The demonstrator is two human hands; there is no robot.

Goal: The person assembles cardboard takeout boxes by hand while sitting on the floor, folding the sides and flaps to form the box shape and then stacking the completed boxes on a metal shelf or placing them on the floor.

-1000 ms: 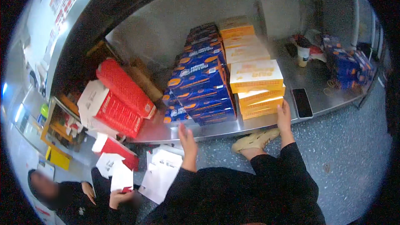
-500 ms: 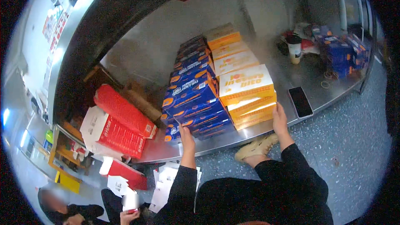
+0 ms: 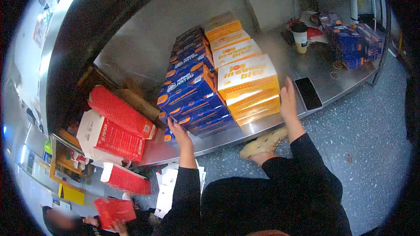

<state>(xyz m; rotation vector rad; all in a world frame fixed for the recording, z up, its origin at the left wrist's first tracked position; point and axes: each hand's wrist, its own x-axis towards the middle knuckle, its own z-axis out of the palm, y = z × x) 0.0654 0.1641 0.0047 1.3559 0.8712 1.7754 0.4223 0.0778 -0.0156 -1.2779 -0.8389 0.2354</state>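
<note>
In the middle of a steel table, stacks of dark blue boxes (image 3: pixel 188 85) with orange trim stand against stacks of white-and-yellow boxes (image 3: pixel 249 74). The rows run away from me toward the wall. At the near left corner of the blue stack is my left hand (image 3: pixel 181 137), its fingers stretched out; whether they touch the boxes I cannot tell. My right hand (image 3: pixel 287 102) is held flat and upright beside the right side of the yellow stack, fingers extended, holding nothing.
A black phone (image 3: pixel 309 93) lies right of my right hand. Behind it stand a lidded cup (image 3: pixel 300 38) and more blue boxes (image 3: pixel 350 43). Large red cartons (image 3: pixel 120 133) lean at left. Lower left, another person's hands hold a red carton (image 3: pixel 114 213). White sheets (image 3: pixel 168 188) lie below the table edge.
My right hand has risen along the yellow stack, and its fingers have straightened. My left hand's fingers have spread at the blue boxes' corner. The other person now lifts a red carton.
</note>
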